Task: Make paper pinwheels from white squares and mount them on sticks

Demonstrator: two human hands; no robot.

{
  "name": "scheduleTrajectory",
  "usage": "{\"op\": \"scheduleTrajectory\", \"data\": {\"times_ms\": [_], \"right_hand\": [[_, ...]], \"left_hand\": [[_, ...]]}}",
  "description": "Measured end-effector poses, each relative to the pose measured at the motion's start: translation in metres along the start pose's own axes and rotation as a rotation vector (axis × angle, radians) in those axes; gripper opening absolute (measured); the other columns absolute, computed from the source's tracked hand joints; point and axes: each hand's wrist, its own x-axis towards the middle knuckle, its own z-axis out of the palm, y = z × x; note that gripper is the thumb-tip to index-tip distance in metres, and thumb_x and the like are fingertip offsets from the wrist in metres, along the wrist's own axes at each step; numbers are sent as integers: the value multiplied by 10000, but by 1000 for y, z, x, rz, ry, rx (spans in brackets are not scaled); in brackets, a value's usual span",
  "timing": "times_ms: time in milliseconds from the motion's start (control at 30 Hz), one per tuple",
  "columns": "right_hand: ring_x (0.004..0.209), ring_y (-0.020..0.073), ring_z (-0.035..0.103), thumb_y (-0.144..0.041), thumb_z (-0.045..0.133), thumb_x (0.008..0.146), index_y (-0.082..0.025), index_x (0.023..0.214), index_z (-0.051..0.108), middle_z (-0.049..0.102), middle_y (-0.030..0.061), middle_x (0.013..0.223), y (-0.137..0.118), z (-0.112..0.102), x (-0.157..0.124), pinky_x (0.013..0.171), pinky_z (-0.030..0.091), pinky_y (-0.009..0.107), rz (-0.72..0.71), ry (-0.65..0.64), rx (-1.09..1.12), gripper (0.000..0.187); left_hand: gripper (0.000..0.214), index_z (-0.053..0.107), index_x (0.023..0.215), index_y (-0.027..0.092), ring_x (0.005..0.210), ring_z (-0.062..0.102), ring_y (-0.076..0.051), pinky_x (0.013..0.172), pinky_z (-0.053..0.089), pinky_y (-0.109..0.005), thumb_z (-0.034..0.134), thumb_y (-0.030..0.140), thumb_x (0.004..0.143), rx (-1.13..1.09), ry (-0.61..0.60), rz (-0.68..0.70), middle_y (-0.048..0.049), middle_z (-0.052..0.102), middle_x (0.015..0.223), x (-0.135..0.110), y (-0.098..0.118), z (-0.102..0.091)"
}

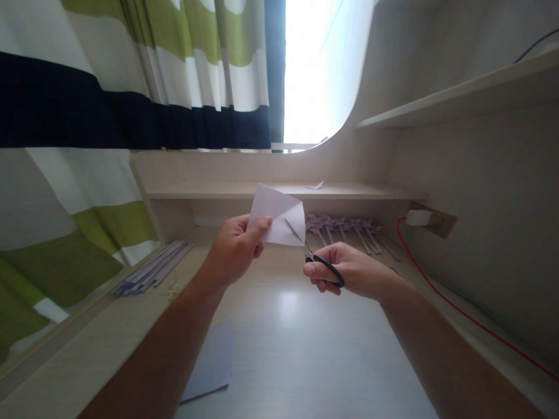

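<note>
My left hand (237, 247) pinches a square sheet of white paper (279, 203) by its left side, thumb on top, raised above the desk. A crease runs across the sheet. In my right hand (343, 267) is a pair of scissors (329, 269) with black handles, my fingers closed round the loops. One blade lies over the face of the paper, pointing in from its lower right corner toward the middle; the other blade is mostly hidden. The paper's edge sits between the scissors and my left thumb.
Several paper pinwheels on sticks (345, 224) lie at the back right. Rolled paper sticks (152, 267) and small pale bits (174, 288) lie at left. A paper stack (212, 361) sits in front. A folded scrap (317, 186) rests on the shelf (209, 191). A red cable (458, 311) runs from a charger (418, 217).
</note>
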Motion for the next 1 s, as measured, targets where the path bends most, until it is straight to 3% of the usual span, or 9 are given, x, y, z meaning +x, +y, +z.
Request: {"op": "scheduleTrajectory", "data": {"times_ms": [1000], "right_hand": [[467, 74, 406, -555, 840, 801, -150, 643, 671, 593, -10, 550, 0, -1, -2, 450, 243, 241, 31, 63, -22, 467]], "left_hand": [[376, 555, 634, 181, 458, 434, -99, 454, 333, -222, 633, 428, 907, -32, -6, -16, 22, 504, 513, 1, -1, -2]]}}
